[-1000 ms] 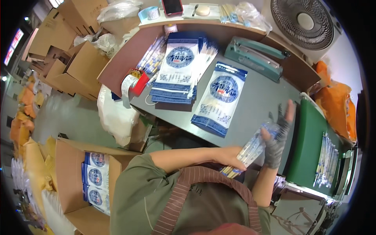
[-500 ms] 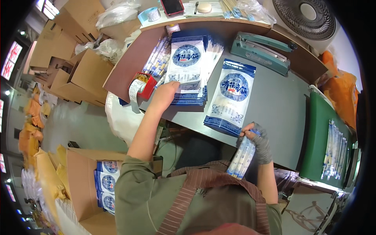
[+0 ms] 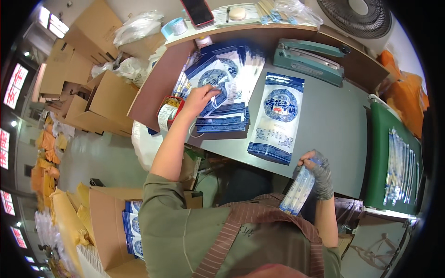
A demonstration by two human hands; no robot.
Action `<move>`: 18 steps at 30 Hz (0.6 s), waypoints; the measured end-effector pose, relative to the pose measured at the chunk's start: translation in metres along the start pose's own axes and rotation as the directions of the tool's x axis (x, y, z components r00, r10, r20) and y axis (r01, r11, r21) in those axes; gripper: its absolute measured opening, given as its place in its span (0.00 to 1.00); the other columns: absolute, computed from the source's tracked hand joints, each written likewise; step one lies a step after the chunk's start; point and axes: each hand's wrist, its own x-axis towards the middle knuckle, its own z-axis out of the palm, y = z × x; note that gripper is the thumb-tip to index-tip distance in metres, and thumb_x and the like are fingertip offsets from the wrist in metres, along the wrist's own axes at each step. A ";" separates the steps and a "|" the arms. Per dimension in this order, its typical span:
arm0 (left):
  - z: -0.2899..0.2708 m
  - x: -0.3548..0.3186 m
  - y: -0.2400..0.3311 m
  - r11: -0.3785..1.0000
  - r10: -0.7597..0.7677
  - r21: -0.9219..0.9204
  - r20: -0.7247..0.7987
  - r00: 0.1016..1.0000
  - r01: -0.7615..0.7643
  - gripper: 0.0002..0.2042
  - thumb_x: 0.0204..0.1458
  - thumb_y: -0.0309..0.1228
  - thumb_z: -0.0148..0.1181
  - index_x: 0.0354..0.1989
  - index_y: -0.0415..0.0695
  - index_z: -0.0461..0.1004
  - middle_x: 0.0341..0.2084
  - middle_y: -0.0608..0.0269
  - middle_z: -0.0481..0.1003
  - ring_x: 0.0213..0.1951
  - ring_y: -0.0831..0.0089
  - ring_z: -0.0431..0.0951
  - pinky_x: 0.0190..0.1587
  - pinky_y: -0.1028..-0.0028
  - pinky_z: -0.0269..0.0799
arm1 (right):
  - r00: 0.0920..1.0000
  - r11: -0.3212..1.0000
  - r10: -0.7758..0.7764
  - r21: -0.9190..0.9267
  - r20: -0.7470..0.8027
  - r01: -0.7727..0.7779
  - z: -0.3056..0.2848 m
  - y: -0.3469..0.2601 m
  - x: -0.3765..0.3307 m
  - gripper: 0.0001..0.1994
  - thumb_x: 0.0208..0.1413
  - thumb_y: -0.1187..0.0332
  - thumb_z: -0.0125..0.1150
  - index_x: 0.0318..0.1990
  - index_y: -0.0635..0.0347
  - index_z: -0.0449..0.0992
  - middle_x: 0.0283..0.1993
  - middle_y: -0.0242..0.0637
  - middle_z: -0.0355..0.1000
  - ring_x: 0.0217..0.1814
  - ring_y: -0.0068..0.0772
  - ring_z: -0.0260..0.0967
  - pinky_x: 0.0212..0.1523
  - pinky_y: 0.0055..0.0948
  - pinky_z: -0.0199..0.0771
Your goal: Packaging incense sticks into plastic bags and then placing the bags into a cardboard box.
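My left hand [image 3: 200,101] pinches the lower end of a blue-and-white printed pouch [image 3: 211,76]. This pouch lies tilted across a stack of similar pouches [image 3: 227,121], its lower end curling up at my fingers. Low on the right, my right hand [image 3: 318,172], in a grey glove with bare fingertips, is closed round a bundle of wrapped chopsticks [image 3: 296,191] with blue-and-white sleeves. The bundle hangs past the table's front edge, towards my apron. Between the hands, a separate pouch [image 3: 278,113] lies face up on the grey table [image 3: 333,134].
A teal heat sealer [image 3: 309,60] stands at the back. On the left are a red box [image 3: 174,101] with a label roll and wrapped sticks [image 3: 183,85]. More sticks lie on a green surface [image 3: 378,162] at right. An open carton [image 3: 106,227] of pouches stands lower left.
My left hand has moved up and right, turning the top pouch askew and curling its lower end. My right hand, still holding the chopsticks, shifts slightly right and down in view.
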 end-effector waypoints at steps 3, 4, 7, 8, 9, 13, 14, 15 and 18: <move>0.007 0.009 0.035 0.988 0.021 0.150 0.000 1.000 -0.021 0.12 0.58 0.35 0.55 0.42 0.39 0.74 0.27 0.50 0.76 0.29 0.61 0.76 0.36 0.71 0.69 | 0.999 1.000 0.017 0.021 -0.037 -0.016 -0.002 -0.001 -0.005 0.09 0.50 0.67 0.62 0.36 0.63 0.74 0.31 0.38 0.74 0.30 0.27 0.71 0.33 0.25 0.73; 0.020 0.009 0.050 0.990 0.139 0.040 -0.028 0.990 -0.138 0.12 0.59 0.34 0.53 0.43 0.39 0.74 0.27 0.50 0.76 0.30 0.60 0.76 0.37 0.70 0.69 | 0.999 1.000 -0.005 0.013 -0.047 0.005 -0.005 0.003 -0.006 0.10 0.49 0.67 0.62 0.36 0.62 0.74 0.31 0.38 0.74 0.29 0.28 0.71 0.32 0.26 0.74; 0.077 -0.004 0.111 0.942 0.255 -0.268 0.177 0.951 -0.203 0.14 0.62 0.31 0.44 0.49 0.39 0.72 0.37 0.49 0.74 0.42 0.60 0.74 0.46 0.67 0.68 | 0.995 0.998 -0.061 -0.038 -0.074 0.058 -0.006 0.005 -0.008 0.11 0.48 0.67 0.63 0.36 0.63 0.72 0.30 0.38 0.73 0.27 0.29 0.71 0.29 0.27 0.75; 0.097 -0.011 0.127 0.956 0.199 -0.277 0.370 0.907 -0.097 0.13 0.59 0.28 0.47 0.49 0.39 0.72 0.40 0.50 0.72 0.45 0.58 0.72 0.49 0.67 0.67 | 0.996 0.999 -0.046 -0.004 -0.082 0.046 -0.003 0.003 -0.009 0.10 0.49 0.68 0.62 0.36 0.63 0.72 0.30 0.38 0.73 0.27 0.29 0.71 0.29 0.27 0.75; 0.116 -0.025 0.139 0.934 0.325 -0.263 0.353 0.877 -0.241 0.13 0.55 0.26 0.52 0.48 0.38 0.72 0.39 0.52 0.71 0.44 0.56 0.72 0.49 0.66 0.66 | 0.996 0.999 -0.034 0.031 -0.082 0.037 -0.001 0.001 -0.013 0.10 0.49 0.68 0.62 0.36 0.63 0.72 0.30 0.38 0.73 0.27 0.29 0.71 0.29 0.27 0.75; 0.136 -0.045 0.162 0.949 0.316 -0.001 -0.040 0.948 -0.317 0.11 0.48 0.26 0.60 0.41 0.39 0.74 0.40 0.53 0.72 0.44 0.54 0.71 0.48 0.61 0.67 | 0.982 0.995 -0.093 0.005 -0.162 0.095 -0.029 0.007 -0.028 0.10 0.49 0.68 0.62 0.36 0.63 0.72 0.30 0.38 0.73 0.28 0.29 0.71 0.30 0.27 0.74; 0.132 -0.048 0.155 0.950 0.260 0.215 -0.147 0.954 -0.226 0.13 0.48 0.26 0.60 0.43 0.38 0.73 0.41 0.53 0.71 0.45 0.54 0.71 0.47 0.62 0.68 | 0.978 0.992 -0.109 0.045 -0.175 0.118 -0.037 0.008 -0.032 0.10 0.49 0.68 0.62 0.36 0.63 0.72 0.30 0.39 0.73 0.27 0.28 0.71 0.29 0.26 0.74; 0.127 -0.051 0.145 0.905 0.225 0.413 -0.260 0.939 -0.103 0.14 0.49 0.26 0.59 0.45 0.38 0.72 0.43 0.52 0.71 0.45 0.54 0.71 0.47 0.63 0.69 | 0.975 0.986 -0.122 0.089 -0.187 0.141 -0.042 0.009 -0.035 0.10 0.50 0.68 0.62 0.36 0.63 0.73 0.30 0.39 0.73 0.27 0.28 0.71 0.29 0.26 0.74; 0.112 -0.064 0.104 0.893 0.149 0.430 -0.008 0.989 -0.131 0.19 0.47 0.28 0.62 0.48 0.37 0.70 0.49 0.52 0.69 0.50 0.54 0.69 0.48 0.64 0.70 | 0.988 0.993 -0.081 0.075 -0.132 0.092 -0.040 0.008 -0.034 0.09 0.50 0.68 0.61 0.36 0.63 0.73 0.31 0.38 0.73 0.29 0.26 0.71 0.32 0.24 0.74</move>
